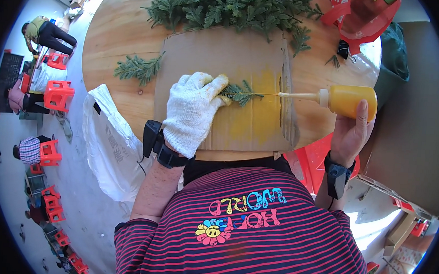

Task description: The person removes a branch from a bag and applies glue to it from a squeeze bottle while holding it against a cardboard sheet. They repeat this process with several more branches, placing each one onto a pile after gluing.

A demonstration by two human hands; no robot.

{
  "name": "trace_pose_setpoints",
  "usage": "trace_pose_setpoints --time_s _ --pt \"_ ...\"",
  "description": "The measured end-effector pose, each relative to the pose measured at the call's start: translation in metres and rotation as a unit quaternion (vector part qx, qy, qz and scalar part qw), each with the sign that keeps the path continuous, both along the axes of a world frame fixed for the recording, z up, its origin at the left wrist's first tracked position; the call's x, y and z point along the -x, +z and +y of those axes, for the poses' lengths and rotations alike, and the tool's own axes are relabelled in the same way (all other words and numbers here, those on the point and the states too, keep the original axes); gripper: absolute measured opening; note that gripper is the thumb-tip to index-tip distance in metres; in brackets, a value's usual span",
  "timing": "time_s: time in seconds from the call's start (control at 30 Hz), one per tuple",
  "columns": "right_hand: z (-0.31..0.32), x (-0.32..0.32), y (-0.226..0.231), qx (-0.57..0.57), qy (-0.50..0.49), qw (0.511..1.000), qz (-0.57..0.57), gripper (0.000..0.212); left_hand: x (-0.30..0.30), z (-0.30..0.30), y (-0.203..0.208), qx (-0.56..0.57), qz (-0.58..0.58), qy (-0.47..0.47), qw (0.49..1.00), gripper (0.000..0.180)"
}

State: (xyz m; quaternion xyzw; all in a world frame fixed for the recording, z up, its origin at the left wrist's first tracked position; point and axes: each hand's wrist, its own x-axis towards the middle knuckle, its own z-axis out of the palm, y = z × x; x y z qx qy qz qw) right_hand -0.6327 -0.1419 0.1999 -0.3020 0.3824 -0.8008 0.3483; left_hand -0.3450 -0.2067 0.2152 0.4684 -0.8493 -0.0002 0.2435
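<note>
My left hand (193, 108), in a white knitted glove with yellow stains at the fingertips, pinches a small green fir sprig (240, 93) over a cardboard sheet (199, 49). My bare right hand (353, 129) is closed round a squeeze bottle (351, 101) of yellow stuff, held on its side. Its long thin nozzle points left toward the sprig's stem end, and a yellow streak runs between nozzle tip and stem. Yellow smears cover the cardboard around the sprig. I cannot tell whether the sprig touches the cardboard.
A heap of fir sprigs (226, 11) lies at the table's far side, a loose sprig (139, 68) at left. A red bag (362, 20) and black binder clip (342, 49) are far right. White plastic bag (112, 144) hangs left; a large cardboard box (414, 117) stands right. People sit among red stools (59, 96).
</note>
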Motion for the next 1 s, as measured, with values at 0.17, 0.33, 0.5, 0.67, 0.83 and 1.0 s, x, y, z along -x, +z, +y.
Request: trace_pose_setpoints --time_s 0.17,0.33,0.5,0.67,0.83,1.0 --pt "0.004 0.003 0.0 0.002 -0.005 1.0 -0.012 0.031 -0.001 0.002 0.004 0.001 0.01 0.002 1.0 0.035" --pt "0.009 0.014 -0.009 -0.001 0.017 1.0 -0.007 0.032 -0.011 0.008 0.011 0.001 0.008 0.027 1.0 0.034" --pt "0.008 0.012 -0.007 0.0 0.017 1.0 -0.013 0.032 -0.055 -0.002 0.013 0.047 -0.021 0.13 0.99 0.033" --pt "-0.003 0.001 -0.01 0.014 0.022 0.998 -0.056 0.033 -0.108 -0.009 0.038 0.083 -0.104 0.254 0.958 0.033" --pt "-0.014 -0.006 -0.018 0.015 0.046 0.987 -0.151 0.035 -0.116 -0.028 0.055 0.109 -0.058 0.257 0.958 0.028" --pt "-0.018 -0.015 -0.018 0.053 0.099 0.953 -0.281 0.034 -0.065 -0.054 0.066 0.095 0.001 0.089 0.992 0.024"
